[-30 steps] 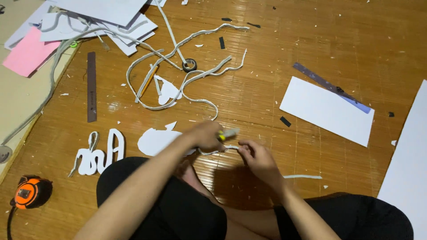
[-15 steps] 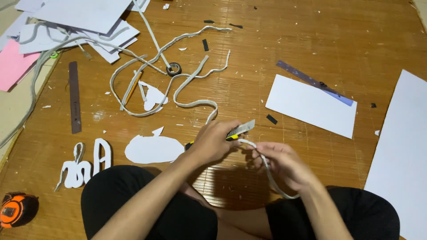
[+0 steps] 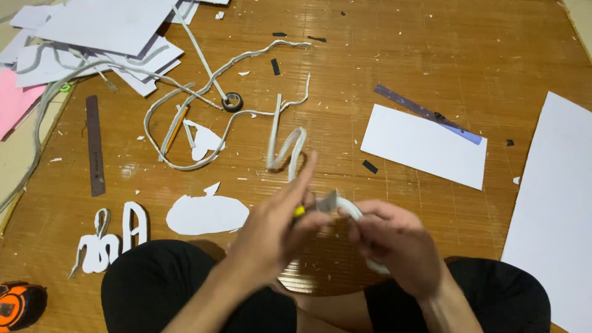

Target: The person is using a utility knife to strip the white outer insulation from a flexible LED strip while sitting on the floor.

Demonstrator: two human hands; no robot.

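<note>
Two hands at centre, above the lap. Left hand point(image 3: 271, 231) closed on a small knife point(image 3: 317, 206) with a yellow tip, forefinger stretched out. Right hand point(image 3: 398, 237) pinching a white strip point(image 3: 295, 145), which curls under the palm and loops away beyond the knife. Left of the grip: one flat white cutout point(image 3: 206, 214), two cut letter shapes point(image 3: 114, 240), one dark ruler point(image 3: 94, 145), one orange tape measure point(image 3: 15, 306) at the near corner. Beyond, left: one pile of white sheets point(image 3: 102, 31), one pink sheet point(image 3: 12, 102), one black tape roll point(image 3: 232, 102). Right of the grip: one white card point(image 3: 422, 146) over a purple ruler point(image 3: 410, 105); one large white sheet point(image 3: 552, 209) at the edge. Underneath, woven bamboo mat point(image 3: 431, 49), strewn with white scraps and black slivers.
</note>
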